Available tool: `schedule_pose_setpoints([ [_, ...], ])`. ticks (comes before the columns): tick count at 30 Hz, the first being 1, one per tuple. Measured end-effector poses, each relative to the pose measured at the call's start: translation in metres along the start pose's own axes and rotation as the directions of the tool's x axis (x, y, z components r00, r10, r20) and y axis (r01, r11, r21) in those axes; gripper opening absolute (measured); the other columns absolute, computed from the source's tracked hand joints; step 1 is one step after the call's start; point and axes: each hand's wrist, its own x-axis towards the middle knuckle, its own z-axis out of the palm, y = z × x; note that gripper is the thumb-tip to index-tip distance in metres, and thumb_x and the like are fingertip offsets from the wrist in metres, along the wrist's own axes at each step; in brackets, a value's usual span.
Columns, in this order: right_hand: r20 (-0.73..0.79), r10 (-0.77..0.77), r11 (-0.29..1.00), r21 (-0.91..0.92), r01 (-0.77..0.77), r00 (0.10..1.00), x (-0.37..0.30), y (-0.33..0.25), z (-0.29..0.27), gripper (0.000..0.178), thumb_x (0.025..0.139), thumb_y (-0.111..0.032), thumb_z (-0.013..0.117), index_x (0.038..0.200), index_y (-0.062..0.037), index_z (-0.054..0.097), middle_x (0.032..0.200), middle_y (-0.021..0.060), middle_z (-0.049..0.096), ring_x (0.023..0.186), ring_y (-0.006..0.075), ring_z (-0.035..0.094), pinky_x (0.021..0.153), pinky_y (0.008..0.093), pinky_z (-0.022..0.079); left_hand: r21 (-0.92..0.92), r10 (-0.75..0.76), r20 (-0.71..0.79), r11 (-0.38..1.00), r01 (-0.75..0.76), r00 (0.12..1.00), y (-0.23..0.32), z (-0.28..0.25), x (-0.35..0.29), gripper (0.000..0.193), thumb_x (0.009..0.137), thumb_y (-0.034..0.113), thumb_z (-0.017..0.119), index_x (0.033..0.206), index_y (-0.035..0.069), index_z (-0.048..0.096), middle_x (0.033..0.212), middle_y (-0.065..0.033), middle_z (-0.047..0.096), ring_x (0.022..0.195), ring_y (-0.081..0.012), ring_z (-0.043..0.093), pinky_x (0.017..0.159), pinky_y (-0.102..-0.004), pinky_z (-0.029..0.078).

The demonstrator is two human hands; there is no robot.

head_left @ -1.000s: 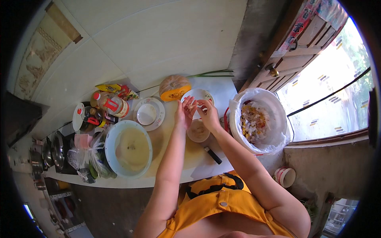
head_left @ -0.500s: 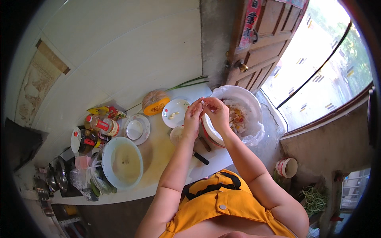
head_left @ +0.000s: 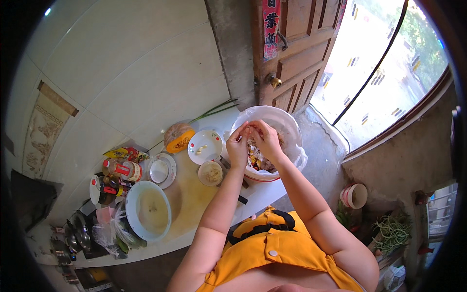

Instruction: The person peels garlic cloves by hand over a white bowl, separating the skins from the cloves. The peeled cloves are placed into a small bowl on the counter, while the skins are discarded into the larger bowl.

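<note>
Over the bin [head_left: 297, 137], lined with a pale plastic bag and holding food scraps and peelings, my two hands meet fingertip to fingertip. My left hand [head_left: 238, 147] is closed in a pinch, and my right hand [head_left: 268, 142] pinches against it from the other side. Between them is a small pale piece, perhaps a garlic clove; the fingers mostly hide it. Left of my hands, a few peeled garlic cloves [head_left: 201, 150] lie on a white plate [head_left: 215, 141] with a decorated rim. Nearer to me stands a small bowl [head_left: 210, 173] with pale contents.
A cut pumpkin [head_left: 179, 138] and green stalks [head_left: 214, 111] lie along the wall. A black handle [head_left: 242, 200] shows beside my left forearm. Further left are stacked dishes [head_left: 162, 170], a basin of cloudy water [head_left: 167, 221] and bottles [head_left: 124, 169]. A wooden door [head_left: 301, 63] stands ajar.
My joined hands have moved right relative to the counter, from the bin's left edge to over its opening. The view has shifted, uncovering the small bowl. Both hands keep their pinch.
</note>
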Motion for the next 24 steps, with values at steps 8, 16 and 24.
schedule_pose_setpoints([
  [8, -0.128, 0.018, 1.0, 0.007, -0.018, 0.992, -0.001, 0.014, 0.008, 0.012, 0.09, -0.008, 0.051, 0.099, -0.0012, 0.056, 0.084, 0.0136, 0.062, 0.073, 0.0238, 0.061, 0.067, 0.0314, 0.049, 0.053, 0.01, -0.053, 0.999, -0.007, 0.999, -0.003, 0.011, -0.003, 0.025, 0.087, 0.013, 0.063, 0.11, 0.001, 0.064, 0.1, -0.0067, 0.066, 0.086, -0.0098, 0.06, 0.077, -0.0228, 0.05],
  [16, -0.043, 0.347, 0.821, 0.498, -0.281, 0.937, 0.001, 0.035, 0.001, 0.014, 0.093, -0.011, 0.054, 0.095, 0.0008, 0.06, 0.069, -0.0013, 0.057, 0.063, 0.0057, 0.053, 0.059, 0.0205, 0.044, -0.415, -0.252, 0.002, 0.88, 0.23, 0.968, 0.0, 0.016, 0.003, 0.021, 0.092, 0.015, 0.056, 0.109, 0.003, 0.06, 0.09, -0.0023, 0.061, 0.079, -0.0128, 0.061, 0.074, -0.024, 0.052],
  [24, 0.102, 0.468, 0.676, 0.598, -0.43, 0.878, -0.004, 0.033, -0.012, 0.014, 0.093, -0.014, 0.055, 0.092, -0.0002, 0.06, 0.074, -0.001, 0.057, 0.064, 0.0048, 0.05, 0.057, 0.0195, 0.042, -0.67, -0.403, 0.197, 0.61, 0.423, 0.894, -0.012, 0.003, 0.014, 0.017, 0.093, 0.018, 0.053, 0.102, 0.005, 0.059, 0.092, -0.0024, 0.062, 0.081, -0.0135, 0.061, 0.074, -0.0254, 0.052],
])
